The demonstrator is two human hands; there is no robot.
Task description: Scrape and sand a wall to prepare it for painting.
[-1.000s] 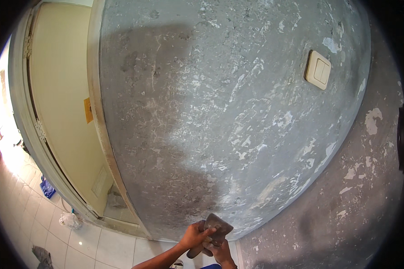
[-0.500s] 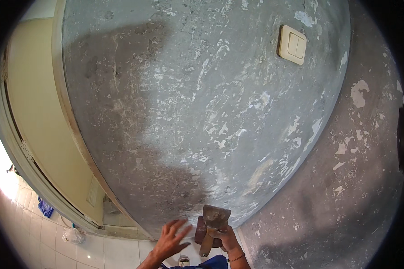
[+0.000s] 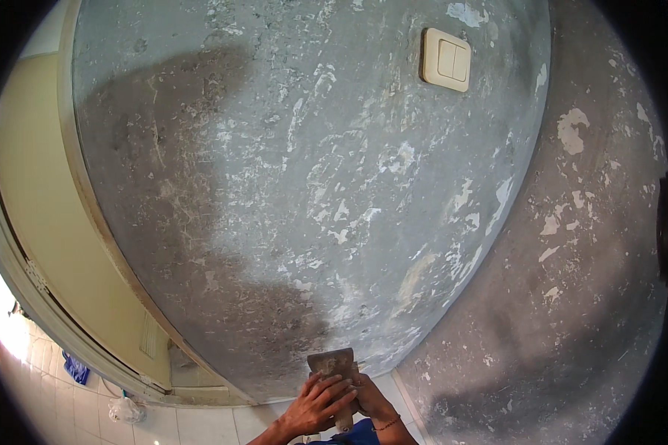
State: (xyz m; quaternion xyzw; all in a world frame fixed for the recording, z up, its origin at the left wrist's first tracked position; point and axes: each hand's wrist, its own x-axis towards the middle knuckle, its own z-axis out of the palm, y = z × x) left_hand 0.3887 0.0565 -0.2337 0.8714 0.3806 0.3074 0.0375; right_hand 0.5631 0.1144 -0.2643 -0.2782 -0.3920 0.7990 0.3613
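One scraper [image 3: 332, 363] is held low in view before the grey wall [image 3: 274, 185], its broad blade [image 3: 326, 360] pointed upward. Across its front the fingers of the left hand [image 3: 321, 404] are laid slightly apart; whether they are clamped cannot be told. At its side the right hand [image 3: 375, 400] is closed on it, fingertips partly hidden. Light weight and a stiff blade are to be expected; the handle [image 3: 344, 423] is best gripped, the edge avoided.
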